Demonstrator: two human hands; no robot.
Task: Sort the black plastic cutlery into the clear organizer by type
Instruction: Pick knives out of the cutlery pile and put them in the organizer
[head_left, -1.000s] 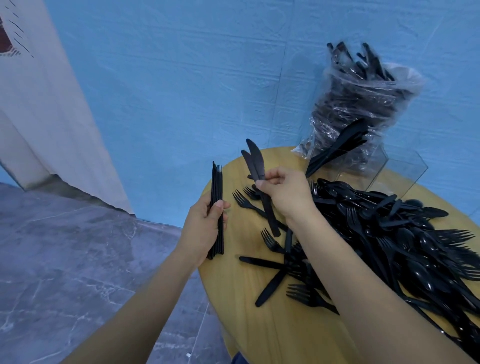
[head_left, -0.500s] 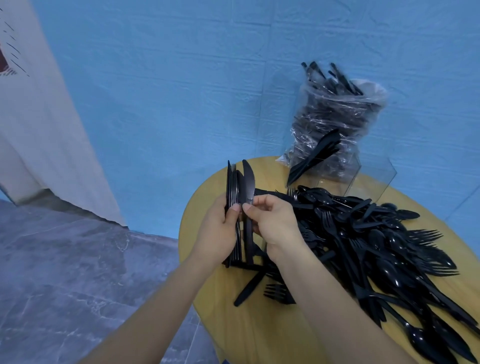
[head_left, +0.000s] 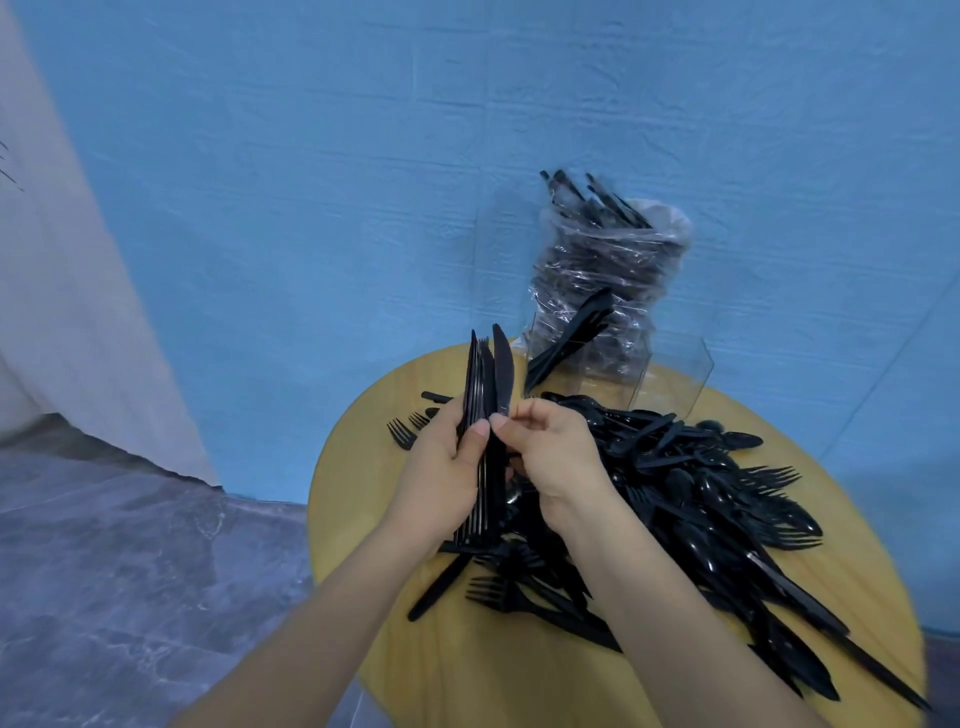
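Gripping a flat upright stack of glossy black knives (head_left: 480, 415) in the left hand (head_left: 441, 478), blades up, fingers curled round the handles; right hand (head_left: 550, 457) pinching one knife (head_left: 502, 374) against it. Matte wooden round table (head_left: 363, 467) under a tangled cutlery pile (head_left: 717, 509); clear organizer (head_left: 675, 379) behind, edges faint, near crinkled bag (head_left: 608, 270).

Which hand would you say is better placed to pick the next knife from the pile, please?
Probably the right hand: it pinches just one knife, is handing it to the stack gripped by the left hand, and sits nearest the pile.
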